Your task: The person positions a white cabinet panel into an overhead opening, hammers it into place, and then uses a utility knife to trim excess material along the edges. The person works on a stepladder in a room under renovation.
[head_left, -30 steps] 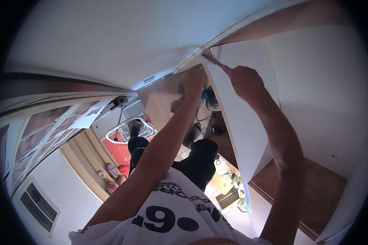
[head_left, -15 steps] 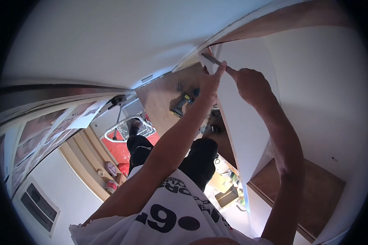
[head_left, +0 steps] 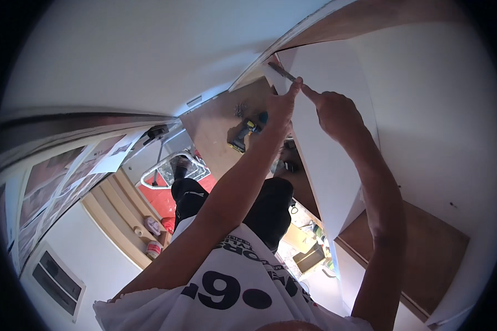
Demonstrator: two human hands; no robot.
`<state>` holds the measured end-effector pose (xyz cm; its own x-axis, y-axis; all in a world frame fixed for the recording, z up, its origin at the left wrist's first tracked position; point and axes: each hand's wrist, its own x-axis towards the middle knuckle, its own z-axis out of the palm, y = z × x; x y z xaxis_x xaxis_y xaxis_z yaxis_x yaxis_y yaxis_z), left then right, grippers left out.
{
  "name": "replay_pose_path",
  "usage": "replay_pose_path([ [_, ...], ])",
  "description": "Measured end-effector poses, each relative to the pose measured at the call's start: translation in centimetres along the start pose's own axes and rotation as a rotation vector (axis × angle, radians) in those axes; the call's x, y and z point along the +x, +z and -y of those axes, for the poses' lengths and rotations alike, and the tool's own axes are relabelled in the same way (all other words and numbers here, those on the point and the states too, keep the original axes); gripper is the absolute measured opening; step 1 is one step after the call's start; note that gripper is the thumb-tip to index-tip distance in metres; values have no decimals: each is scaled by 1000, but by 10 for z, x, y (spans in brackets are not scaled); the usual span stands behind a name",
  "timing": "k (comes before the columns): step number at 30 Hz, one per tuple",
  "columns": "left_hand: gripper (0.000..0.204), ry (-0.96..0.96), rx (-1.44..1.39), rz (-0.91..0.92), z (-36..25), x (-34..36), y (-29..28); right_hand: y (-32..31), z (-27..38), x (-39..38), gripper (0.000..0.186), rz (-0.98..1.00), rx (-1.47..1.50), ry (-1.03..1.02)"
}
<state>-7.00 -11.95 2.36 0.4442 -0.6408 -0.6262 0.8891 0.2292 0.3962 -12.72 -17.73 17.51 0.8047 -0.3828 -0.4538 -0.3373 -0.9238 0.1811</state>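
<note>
My right hand [head_left: 337, 113] is closed around the handle of a narrow metal tool [head_left: 281, 71], possibly a file or chisel, whose tip reaches the corner seam [head_left: 270, 58] where the white panels meet. My left hand [head_left: 284, 107] grips the tool's shaft with its thumb up against it; its other fingers are partly hidden. Both hands are beside a white board [head_left: 328, 71]. Below my left hand a yellow-and-black cordless drill [head_left: 240, 138] lies on a brown wooden board [head_left: 204, 132], near small dark metal pieces [head_left: 239, 109].
An aluminium step ladder [head_left: 149, 179] stands over red flooring at left. Curved wooden shelves [head_left: 116, 209] hold small items. A brown shelf panel [head_left: 425, 243] is at lower right, and clutter [head_left: 303, 251] lies below beside my legs. White walls close in above and at right.
My left hand has risen from lower on the brown board to the tool's shaft, uncovering the drill. The tool and my right hand sit slightly higher in the picture.
</note>
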Motion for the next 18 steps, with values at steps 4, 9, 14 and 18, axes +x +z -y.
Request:
replay_pose_path([
  [4, 62, 155, 39, -33, 6, 7, -2, 0, -3, -1, 55, -22, 27, -22],
  [9, 65, 198, 62, -99, 12, -2, 1, 22, 0, -1, 57, -23, 137, 10],
  [14, 65, 24, -63, -14, -2, -3, 9, 2, 1, -2, 57, -22, 37, 22],
  [18, 62, 144, 64, 13, 14, 9, -4, -1, -4, -12, 56, -79, 49, -7],
])
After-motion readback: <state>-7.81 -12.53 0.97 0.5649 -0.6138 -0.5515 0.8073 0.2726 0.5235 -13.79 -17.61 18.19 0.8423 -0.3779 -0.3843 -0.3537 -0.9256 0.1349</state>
